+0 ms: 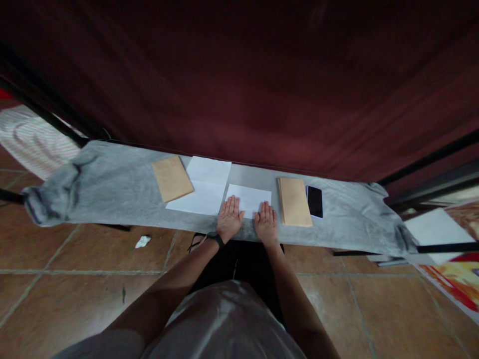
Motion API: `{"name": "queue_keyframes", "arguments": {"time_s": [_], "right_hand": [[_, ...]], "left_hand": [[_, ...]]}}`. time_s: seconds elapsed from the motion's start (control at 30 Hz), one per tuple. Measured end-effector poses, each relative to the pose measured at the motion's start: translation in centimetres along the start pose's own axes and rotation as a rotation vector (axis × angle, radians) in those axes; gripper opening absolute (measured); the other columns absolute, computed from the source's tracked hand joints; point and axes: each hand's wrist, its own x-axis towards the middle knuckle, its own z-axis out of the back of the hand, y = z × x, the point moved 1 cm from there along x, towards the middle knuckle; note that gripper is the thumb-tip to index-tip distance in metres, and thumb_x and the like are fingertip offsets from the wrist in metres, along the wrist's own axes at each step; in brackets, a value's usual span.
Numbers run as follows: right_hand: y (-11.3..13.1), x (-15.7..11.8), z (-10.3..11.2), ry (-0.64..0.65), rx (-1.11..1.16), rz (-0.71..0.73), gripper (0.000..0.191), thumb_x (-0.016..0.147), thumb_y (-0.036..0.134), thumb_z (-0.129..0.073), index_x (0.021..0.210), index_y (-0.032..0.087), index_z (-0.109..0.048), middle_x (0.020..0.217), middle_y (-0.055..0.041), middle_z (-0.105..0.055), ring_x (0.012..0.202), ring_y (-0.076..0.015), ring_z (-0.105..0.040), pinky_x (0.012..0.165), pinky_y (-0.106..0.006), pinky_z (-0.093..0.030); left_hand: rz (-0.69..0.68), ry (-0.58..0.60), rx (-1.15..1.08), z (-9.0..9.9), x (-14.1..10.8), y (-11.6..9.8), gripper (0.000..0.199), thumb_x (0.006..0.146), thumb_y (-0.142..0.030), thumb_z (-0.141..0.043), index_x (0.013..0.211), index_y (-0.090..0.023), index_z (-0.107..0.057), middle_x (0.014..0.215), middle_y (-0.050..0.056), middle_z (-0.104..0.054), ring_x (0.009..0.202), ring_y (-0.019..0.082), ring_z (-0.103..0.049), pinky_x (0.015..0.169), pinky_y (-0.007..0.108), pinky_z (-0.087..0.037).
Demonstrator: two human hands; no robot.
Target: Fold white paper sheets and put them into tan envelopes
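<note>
A small white sheet (249, 196), perhaps folded, lies on the grey cloth in front of me. My left hand (230, 217) rests flat on its lower left part, fingers stretched forward, a dark watch on the wrist. On its lower right part my right hand (266, 223) lies flat too, fingers extended. Just to the left is a larger white sheet (207, 192) with a crease across it. One brown envelope (172, 179) overlaps that sheet's left side. A stack of brown envelopes (295, 202) sits right of my right hand.
A dark-screened phone (315, 202) lies beside the right stack. The grey cloth (112, 184) covers a long narrow table. A dark red curtain (239, 89) hangs behind it. Crumpled white paper (142, 242) is on the tiled floor, and black bars stand at both sides.
</note>
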Motion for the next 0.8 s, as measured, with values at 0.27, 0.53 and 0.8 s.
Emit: {"name": "queue_keyframes", "arguments": {"time_s": [0.27, 0.53, 0.8], "right_hand": [[-0.1, 0.1, -0.3, 0.003, -0.076, 0.020, 0.057, 0.107, 0.036, -0.026, 0.154, 0.005, -0.035, 0.156, -0.0215, -0.042, 0.143, -0.0306, -0.040, 0.116, -0.051, -0.031], [0.1, 0.2, -0.2, 0.046, -0.054, -0.035, 0.059, 0.107, 0.038, -0.025, 0.155, 0.006, -0.034, 0.158, -0.0199, -0.039, 0.147, -0.0310, -0.035, 0.119, -0.053, -0.026], [4.3, 0.9, -0.1, 0.204, 0.125, 0.067, 0.058, 0.108, 0.039, -0.017, 0.158, 0.013, -0.030, 0.162, -0.0135, -0.034, 0.151, -0.0211, -0.028, 0.122, -0.045, -0.023]], "left_hand": [[-0.228, 0.009, 0.021, 0.9, 0.0, -0.2, 0.055, 0.101, -0.028, -0.034, 0.154, -0.013, -0.036, 0.165, 0.010, -0.027, 0.154, 0.025, -0.017, 0.126, 0.046, -0.017], [-0.424, 0.111, -0.025, 0.6, -0.7, -0.2, 0.053, 0.104, -0.036, -0.035, 0.153, -0.015, -0.039, 0.162, 0.011, -0.034, 0.153, 0.024, -0.024, 0.125, 0.045, -0.020], [-0.425, 0.167, 0.014, -0.2, -0.7, -0.2, 0.062, 0.100, -0.027, -0.040, 0.158, -0.012, -0.025, 0.165, 0.014, -0.027, 0.154, 0.025, -0.020, 0.126, 0.046, -0.018]]}}
